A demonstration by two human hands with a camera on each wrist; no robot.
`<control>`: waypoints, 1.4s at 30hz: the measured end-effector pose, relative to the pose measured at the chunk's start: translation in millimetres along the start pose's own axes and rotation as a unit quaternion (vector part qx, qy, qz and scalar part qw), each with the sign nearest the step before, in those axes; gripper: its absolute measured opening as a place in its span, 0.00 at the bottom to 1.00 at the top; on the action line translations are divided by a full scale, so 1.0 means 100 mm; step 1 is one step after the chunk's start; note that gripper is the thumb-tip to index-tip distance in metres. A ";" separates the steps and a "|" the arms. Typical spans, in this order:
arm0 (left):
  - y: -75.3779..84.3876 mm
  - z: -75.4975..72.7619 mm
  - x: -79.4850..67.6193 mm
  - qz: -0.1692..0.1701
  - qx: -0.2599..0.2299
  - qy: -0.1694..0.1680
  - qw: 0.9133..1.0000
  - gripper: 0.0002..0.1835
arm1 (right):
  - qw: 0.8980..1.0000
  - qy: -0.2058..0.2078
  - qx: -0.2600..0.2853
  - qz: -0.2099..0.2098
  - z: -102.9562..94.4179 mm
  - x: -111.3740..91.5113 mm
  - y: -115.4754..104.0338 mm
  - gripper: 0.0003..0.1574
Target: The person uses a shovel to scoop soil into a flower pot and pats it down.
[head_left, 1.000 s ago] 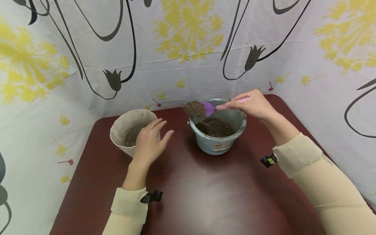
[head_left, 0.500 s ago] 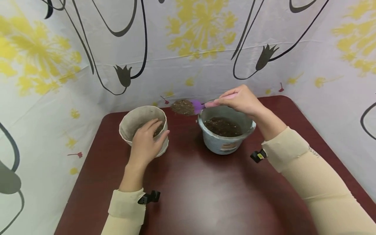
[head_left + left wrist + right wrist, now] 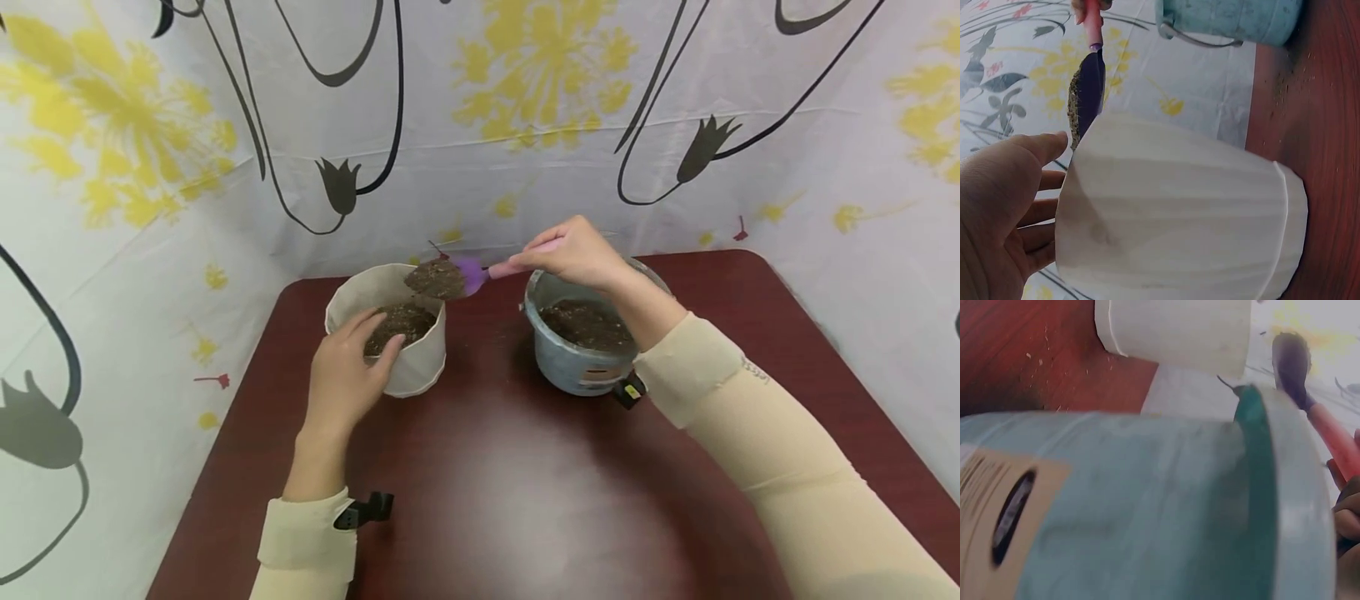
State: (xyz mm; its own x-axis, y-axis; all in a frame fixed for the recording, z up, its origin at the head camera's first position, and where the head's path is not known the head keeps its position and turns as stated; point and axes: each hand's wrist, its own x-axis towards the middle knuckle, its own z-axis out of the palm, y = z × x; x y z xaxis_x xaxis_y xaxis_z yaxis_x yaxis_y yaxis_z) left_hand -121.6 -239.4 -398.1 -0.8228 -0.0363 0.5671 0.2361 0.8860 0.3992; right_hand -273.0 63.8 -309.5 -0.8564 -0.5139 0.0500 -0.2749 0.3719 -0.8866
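Observation:
My right hand (image 3: 581,254) grips the pink handle of a purple-bladed garden trowel (image 3: 470,275). A heap of dark soil (image 3: 437,279) lies on the blade, whose tip overlaps the far right rim of a white pot (image 3: 416,367) in the head view. Soil (image 3: 405,319) partly fills that pot. At the pot's near left rim, my left hand (image 3: 341,379) has its fingers spread loosely over the opening. The left wrist view shows its thumb near the trowel (image 3: 1090,87) tip. A blue bucket (image 3: 562,354) holding more soil sits below my right forearm.
Both containers stand on a dark red table (image 3: 487,467). Soil crumbs (image 3: 1282,87) are scattered between them. A patterned white cloth (image 3: 465,192) hangs close behind the table and along its sides. The bucket has a wire handle (image 3: 1200,39).
My right hand has carried the loaded trowel left, from over the blue bucket to the white pot's rim. My left hand has shifted slightly down and left, uncovering more of the pot's soil.

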 end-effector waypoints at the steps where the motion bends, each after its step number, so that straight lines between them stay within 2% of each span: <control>1: -0.02 -0.01 -0.01 0.000 0.002 0.004 1.000 0.24 | 1.000 0.000 -0.006 -0.003 0.04 0.02 -0.02 0.13; 4: -0.08 -0.04 -0.04 0.000 0.007 0.013 1.000 0.24 | 0.999 0.016 -0.049 -0.013 0.17 0.08 -0.07 0.12; 7: -0.13 -0.06 -0.06 0.001 0.006 0.023 1.000 0.23 | 0.992 0.045 -0.113 -0.022 0.31 0.12 -0.14 0.14; 9: -0.16 -0.06 -0.08 0.000 0.003 0.029 1.000 0.22 | 0.986 0.053 -0.151 -0.047 0.42 0.16 -0.17 0.14; 12: -0.20 -0.08 -0.12 -0.008 0.007 0.035 0.999 0.23 | 0.970 0.058 -0.210 -0.106 0.57 0.19 -0.21 0.14; 13: -0.22 -0.08 -0.13 -0.013 0.010 0.035 0.999 0.24 | 0.962 0.059 -0.233 -0.134 0.62 0.20 -0.21 0.14; 15: -0.25 -0.09 -0.15 -0.019 0.012 0.035 0.999 0.26 | 0.935 0.067 -0.286 -0.197 0.70 0.19 -0.21 0.14; 18: -0.30 -0.10 -0.18 -0.020 0.007 0.033 0.999 0.28 | 0.881 0.089 -0.357 -0.298 0.82 0.15 -0.21 0.10; 19: -0.31 -0.10 -0.18 -0.020 0.003 0.033 0.999 0.29 | 0.859 0.101 -0.379 -0.328 0.86 0.14 -0.21 0.09; 20: -0.33 -0.11 -0.19 -0.021 -0.001 0.034 0.999 0.30 | 0.843 0.110 -0.394 -0.350 0.88 0.13 -0.22 0.09; 21: -0.35 -0.11 -0.19 -0.023 -0.005 0.033 0.999 0.31 | 0.832 0.117 -0.403 -0.364 0.90 0.13 -0.23 0.09; 22: -0.37 -0.12 -0.20 -0.025 -0.009 0.033 0.999 0.32 | 0.829 0.121 -0.406 -0.366 0.92 0.13 -0.25 0.10; 23: -0.38 -0.12 -0.20 -0.028 -0.013 0.032 0.999 0.32 | 0.836 0.119 -0.401 -0.356 0.92 0.13 -0.28 0.10; 24: -0.40 -0.13 -0.20 -0.031 -0.015 0.031 0.999 0.33 | 0.849 0.110 -0.392 -0.335 0.92 0.13 -0.31 0.10; 25: -0.41 -0.13 -0.20 -0.034 -0.018 0.029 0.999 0.33 | 0.867 0.098 -0.379 -0.307 0.92 0.14 -0.35 0.10; 27: -0.42 -0.14 -0.19 -0.038 -0.023 0.027 0.999 0.34 | 0.901 0.079 -0.355 -0.236 0.91 0.15 -0.43 0.11; 29: -0.43 -0.13 -0.18 -0.036 -0.030 0.031 0.998 0.33 | 0.922 0.065 -0.343 -0.166 0.90 0.16 -0.50 0.11; 30: -0.43 -0.12 -0.18 -0.034 -0.032 0.034 0.998 0.32 | 0.928 0.055 -0.344 -0.135 0.89 0.16 -0.53 0.13; 32: -0.42 -0.10 -0.17 -0.026 -0.036 0.044 0.998 0.30 | 0.929 0.046 -0.355 -0.091 0.90 0.18 -0.56 0.14; 35: -0.40 -0.05 -0.17 -0.016 -0.032 0.057 0.998 0.28 | 0.934 0.015 -0.353 -0.047 0.98 0.26 -0.56 0.15; 40: -0.38 0.03 -0.22 -0.018 -0.022 0.064 0.998 0.28 | 0.944 -0.047 -0.324 -0.031 1.26 0.36 -0.46 0.13; 42: -0.38 0.03 -0.24 -0.018 -0.023 0.063 0.998 0.29 | 0.944 -0.049 -0.323 -0.039 1.30 0.36 -0.46 0.13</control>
State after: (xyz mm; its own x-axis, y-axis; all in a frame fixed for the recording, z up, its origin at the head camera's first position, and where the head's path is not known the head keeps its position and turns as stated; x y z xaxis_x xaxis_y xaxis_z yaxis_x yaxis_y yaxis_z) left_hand -112.7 -271.0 -429.5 -0.7608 -0.1276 0.6363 0.2337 0.8609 0.4520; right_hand -234.6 -72.0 -326.4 -0.7865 -0.6167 0.0328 -0.5719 0.7073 -0.4154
